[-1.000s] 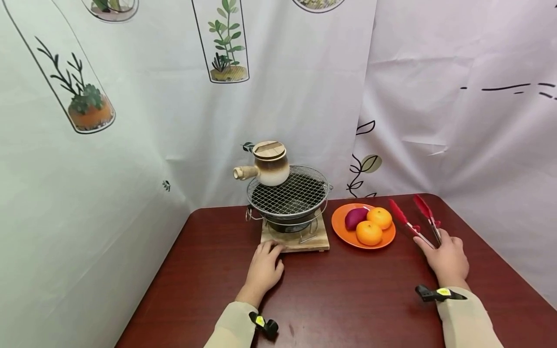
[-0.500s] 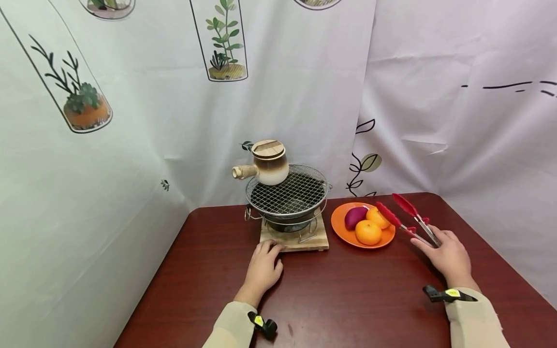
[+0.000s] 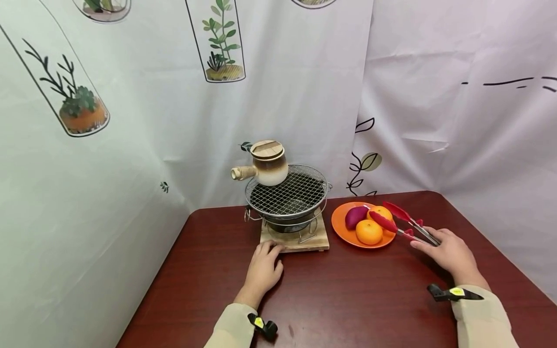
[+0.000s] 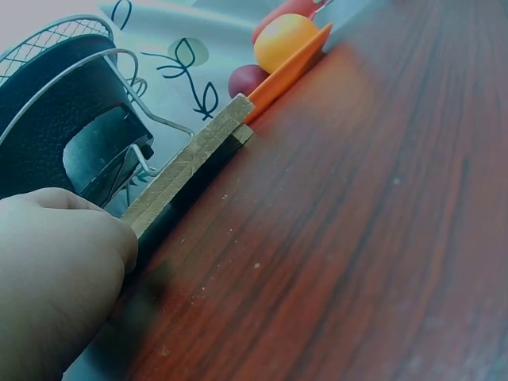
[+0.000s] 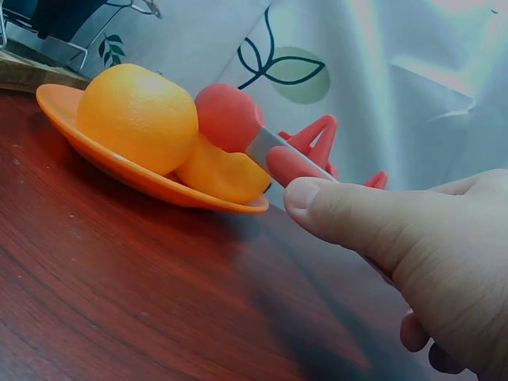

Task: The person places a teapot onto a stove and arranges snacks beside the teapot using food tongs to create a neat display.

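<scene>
My right hand (image 3: 452, 256) holds red-tipped metal tongs (image 3: 383, 221), their arms spread apart. The tongs' tips reach over the right side of an orange plate (image 3: 341, 232), around the rear orange (image 3: 381, 211). A second orange (image 3: 369, 233) lies in front of it, and a purple oval piece of produce (image 3: 355, 218) sits to the left. In the right wrist view, one red tip (image 5: 228, 117) overlaps the fruit. My left hand (image 3: 263, 270) rests with its fingers at the front edge of a wooden board (image 3: 319, 239) under a round grill.
The dark grill (image 3: 291, 195) with its wire mesh stands on a wire frame left of the plate. A side-handled pot (image 3: 271, 171) with a wooden lid sits on its left side. White printed curtains (image 3: 304, 96) enclose the brown table (image 3: 339, 299).
My right hand has swung the tongs leftward from beside the plate, then lowered their tips over the rear orange. The left hand stays on the board's edge.
</scene>
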